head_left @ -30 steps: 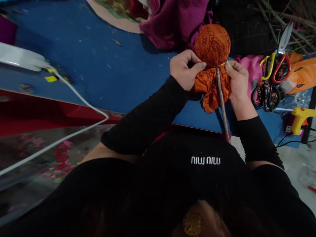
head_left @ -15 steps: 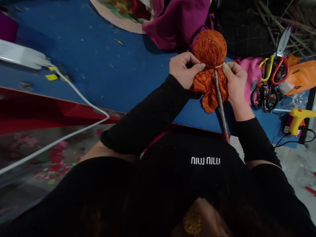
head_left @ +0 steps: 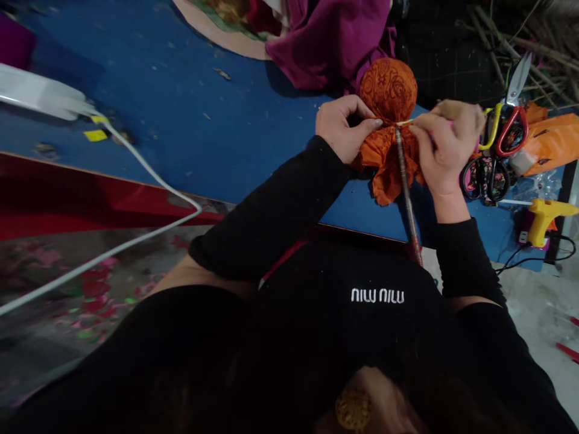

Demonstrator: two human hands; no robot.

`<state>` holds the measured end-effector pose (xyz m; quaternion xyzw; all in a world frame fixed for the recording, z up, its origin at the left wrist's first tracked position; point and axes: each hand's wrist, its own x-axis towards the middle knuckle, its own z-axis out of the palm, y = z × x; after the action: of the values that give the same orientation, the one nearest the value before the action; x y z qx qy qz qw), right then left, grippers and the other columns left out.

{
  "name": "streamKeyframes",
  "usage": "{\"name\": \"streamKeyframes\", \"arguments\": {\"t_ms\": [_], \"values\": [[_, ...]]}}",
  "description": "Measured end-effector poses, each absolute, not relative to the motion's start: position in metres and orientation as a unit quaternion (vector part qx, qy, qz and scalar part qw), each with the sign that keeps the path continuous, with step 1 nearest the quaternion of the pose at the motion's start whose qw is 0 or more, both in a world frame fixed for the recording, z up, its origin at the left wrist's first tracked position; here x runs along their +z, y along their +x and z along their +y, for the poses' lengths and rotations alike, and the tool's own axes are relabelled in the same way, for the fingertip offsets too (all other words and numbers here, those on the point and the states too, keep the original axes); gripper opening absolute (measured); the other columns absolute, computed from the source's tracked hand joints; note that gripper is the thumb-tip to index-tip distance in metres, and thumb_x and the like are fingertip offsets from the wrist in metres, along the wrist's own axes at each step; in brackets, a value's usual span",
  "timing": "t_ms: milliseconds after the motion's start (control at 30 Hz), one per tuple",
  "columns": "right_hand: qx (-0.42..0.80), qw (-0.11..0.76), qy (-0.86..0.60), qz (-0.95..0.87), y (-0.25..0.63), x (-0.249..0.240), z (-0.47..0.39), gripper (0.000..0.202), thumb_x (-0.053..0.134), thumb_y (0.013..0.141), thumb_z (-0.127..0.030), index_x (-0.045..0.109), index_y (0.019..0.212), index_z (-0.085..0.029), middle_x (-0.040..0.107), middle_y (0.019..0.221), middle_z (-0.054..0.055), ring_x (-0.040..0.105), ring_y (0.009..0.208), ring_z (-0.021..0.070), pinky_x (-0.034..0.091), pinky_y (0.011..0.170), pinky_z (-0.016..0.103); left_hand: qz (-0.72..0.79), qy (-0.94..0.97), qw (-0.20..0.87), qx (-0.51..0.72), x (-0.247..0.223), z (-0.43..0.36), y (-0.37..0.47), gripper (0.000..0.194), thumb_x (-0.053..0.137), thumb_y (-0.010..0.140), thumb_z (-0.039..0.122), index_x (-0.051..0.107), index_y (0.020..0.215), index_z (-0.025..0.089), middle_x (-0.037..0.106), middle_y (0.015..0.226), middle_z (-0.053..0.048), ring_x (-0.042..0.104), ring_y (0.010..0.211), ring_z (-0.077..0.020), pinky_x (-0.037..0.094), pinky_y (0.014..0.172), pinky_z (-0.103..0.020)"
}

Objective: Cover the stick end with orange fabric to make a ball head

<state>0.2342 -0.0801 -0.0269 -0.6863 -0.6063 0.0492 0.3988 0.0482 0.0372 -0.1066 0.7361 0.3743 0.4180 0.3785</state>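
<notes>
A round bundle of patterned orange cloth (head_left: 389, 90) rests on the blue table, gathered at its neck with ruffled ends hanging below. A thin brown stick (head_left: 407, 196) runs from that neck toward my body. My left hand (head_left: 346, 126) is closed in a pinch at the left side of the neck, on the gathered cloth. On the right, my right hand (head_left: 447, 144) pinches a thin pale yellow band (head_left: 404, 122) stretched out from the neck. Whether the band also passes under my left fingers is hidden.
Right of my hands lie scissors with red and yellow handles (head_left: 513, 129), black-handled scissors (head_left: 486, 178), an orange packet (head_left: 549, 141) and a yellow glue gun (head_left: 545, 217). Purple cloth (head_left: 330, 45) lies behind the bundle. A white power strip (head_left: 40, 93) with its cable is at left.
My right hand has moved right, away from the neck, and turned, drawing the yellow band out. My left hand keeps its pinch in nearly the same place.
</notes>
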Motion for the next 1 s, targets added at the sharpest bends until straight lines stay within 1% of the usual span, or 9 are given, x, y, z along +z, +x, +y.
{"name": "streamKeyframes", "arguments": {"t_ms": [133,267,333,433,533,700,800,900,1000], "values": [[0.167,0.352,-0.681,-0.62,0.228,-0.026,-0.07,0.015,0.067,0.093,-0.049,0.065,0.088,-0.035,0.068,0.12,0.006,0.043,0.134,0.0298,0.017,0.13,0.055,0.385,0.742,0.368,0.408,-0.101,0.031,0.046,0.048,0.067,0.09,0.072,0.058,0.079,0.026,0.068,0.078,0.0,0.059,0.077,-0.0189,0.045,0.071,-0.039],[0.186,0.352,-0.672,-0.624,0.226,-0.034,-0.062,0.015,0.064,0.094,-0.048,0.06,0.088,-0.034,0.067,0.119,0.007,0.042,0.13,0.0299,0.012,0.13,0.053,0.367,0.776,0.297,0.419,-0.092,0.026,0.047,0.043,0.066,0.091,0.069,0.06,0.086,0.026,0.067,0.085,-0.003,0.057,0.087,-0.0227,0.044,0.085,-0.045],[0.154,0.344,-0.676,-0.633,0.225,-0.037,-0.062,0.015,0.062,0.094,-0.046,0.06,0.088,-0.033,0.067,0.118,0.007,0.045,0.122,0.0297,0.015,0.128,0.053,0.362,0.793,0.239,0.427,-0.079,0.02,0.05,0.038,0.071,0.086,0.066,0.063,0.089,0.03,0.069,0.093,-0.006,0.058,0.094,-0.0283,0.043,0.091,-0.051],[0.087,0.304,-0.689,-0.652,0.222,-0.038,-0.064,0.016,0.052,0.099,-0.042,0.058,0.089,-0.032,0.068,0.111,0.008,0.052,0.11,0.0295,0.025,0.123,0.053,0.353,0.829,0.217,0.376,-0.06,0.01,0.056,0.015,0.074,0.082,0.051,0.07,0.089,0.038,0.072,0.106,-0.009,0.058,0.109,-0.0386,0.042,0.09,-0.059],[0.032,0.278,-0.688,-0.669,0.219,-0.036,-0.065,0.02,0.043,0.102,-0.037,0.056,0.087,-0.031,0.068,0.102,0.008,0.057,0.103,0.0297,0.037,0.113,0.052,0.362,0.835,0.224,0.348,-0.052,0.006,0.059,0.006,0.067,0.084,0.039,0.072,0.085,0.042,0.074,0.105,-0.009,0.059,0.11,-0.0409,0.043,0.088,-0.064],[0.093,0.419,-0.66,-0.616,0.217,-0.045,-0.061,0.018,0.052,0.096,-0.033,0.049,0.079,-0.03,0.065,0.087,0.004,0.06,0.088,0.0258,0.05,0.091,0.045,0.388,0.81,0.229,0.375,-0.055,0.007,0.057,0.018,0.066,0.088,0.033,0.065,0.07,0.036,0.074,0.094,-0.008,0.065,0.097,-0.0351,0.05,0.084,-0.061],[0.175,0.49,-0.661,-0.541,0.217,-0.059,-0.057,0.027,0.052,0.098,-0.049,0.05,0.08,-0.03,0.06,0.081,0.002,0.059,0.083,0.0227,0.054,0.084,0.041,0.373,0.804,0.248,0.391,-0.057,0.009,0.057,0.019,0.069,0.083,0.026,0.061,0.067,0.033,0.074,0.09,-0.005,0.066,0.092,-0.0314,0.052,0.084,-0.056],[0.273,0.544,-0.638,-0.471,0.219,-0.069,-0.054,0.037,0.058,0.092,-0.066,0.052,0.082,-0.03,0.058,0.08,0.001,0.058,0.079,0.0208,0.056,0.081,0.04,0.361,0.791,0.265,0.416,-0.06,0.012,0.059,0.021,0.073,0.077,0.021,0.057,0.066,0.03,0.072,0.087,-0.005,0.066,0.089,-0.0299,0.051,0.084,-0.052],[0.346,0.598,-0.597,-0.407,0.219,-0.066,-0.055,0.039,0.067,0.082,-0.065,0.052,0.081,-0.029,0.054,0.078,-0.001,0.053,0.07,0.0179,0.055,0.077,0.038,0.371,0.784,0.304,0.395,-0.066,0.017,0.06,0.02,0.072,0.083,0.027,0.057,0.07,0.029,0.071,0.09,-0.003,0.066,0.091,-0.029,0.049,0.086,-0.05]]}}
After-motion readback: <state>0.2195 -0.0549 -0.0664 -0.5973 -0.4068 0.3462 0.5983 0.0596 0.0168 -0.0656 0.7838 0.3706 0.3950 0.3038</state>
